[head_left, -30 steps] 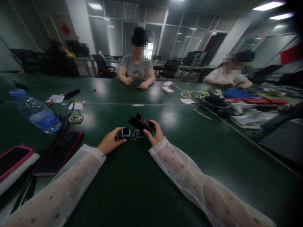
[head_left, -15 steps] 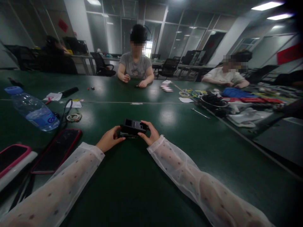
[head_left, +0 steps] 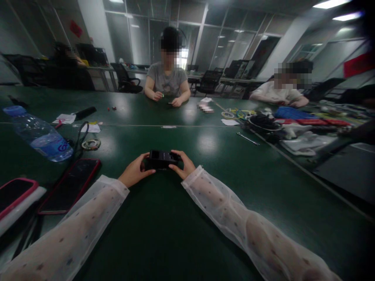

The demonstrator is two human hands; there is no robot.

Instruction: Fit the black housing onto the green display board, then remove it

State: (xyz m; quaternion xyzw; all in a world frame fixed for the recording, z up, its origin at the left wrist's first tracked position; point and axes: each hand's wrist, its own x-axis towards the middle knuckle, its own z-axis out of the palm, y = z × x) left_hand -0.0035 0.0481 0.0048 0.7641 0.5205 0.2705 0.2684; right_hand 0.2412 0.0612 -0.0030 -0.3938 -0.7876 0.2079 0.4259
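A person's bare left hand point(head_left: 134, 171), below a sheer white sleeve dotted with dark stars point(head_left: 73, 230), pinches the left end of a black, box-shaped device casing point(head_left: 163, 160), thumb at the near edge and fingers behind; the bare right hand point(head_left: 185, 166) grips the opposite end in the same way, both grips only as wide as the casing they hold. The casing sits between the hands above a dark green, glossy table point(head_left: 158, 234); whether it touches the surface cannot be told. Across that surface, from left, are a pink-edged phone point(head_left: 18, 195), a clear plastic bottle with a blue cap point(head_left: 43, 134), a black phone with a red edge point(head_left: 70, 187), a slim silver metal wrench point(head_left: 247, 138) and a jumbled pile of cables and bags point(head_left: 293, 125). In the room, a darkly dressed person point(head_left: 70, 76) sits at far left, a person in a grey T-shirt point(head_left: 167, 80) faces the camera across the table, and a person in a white top point(head_left: 278, 91) sits at right, before tall glass partitions point(head_left: 140, 39).
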